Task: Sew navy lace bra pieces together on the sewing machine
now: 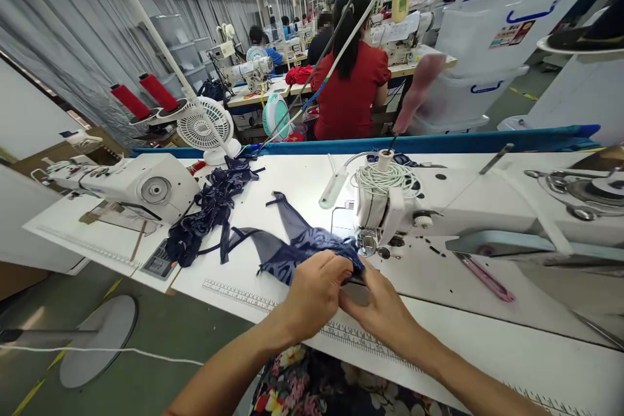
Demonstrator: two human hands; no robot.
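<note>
A navy garment piece of sheer and shiny fabric (307, 244) lies on the white table, with its right edge bunched up in front of the sewing machine's needle area (368, 244). My left hand (319, 292) has its fingers curled round the bunched edge. Across from it, my right hand (383, 302) pinches the same edge between thumb and fingers. Both hands are just on the near side of the machine head (385, 205). The fingertips and the exact fold between them are partly hidden. Thin straps trail from the garment to the left.
A heap of navy garments (212, 208) lies to the left, beside a second sewing machine (127, 185). Pink-handled thread snips (487, 278) rest at the right. A white fan (207, 127) stands at the back edge. A person in a red top (348, 88) sits beyond the table.
</note>
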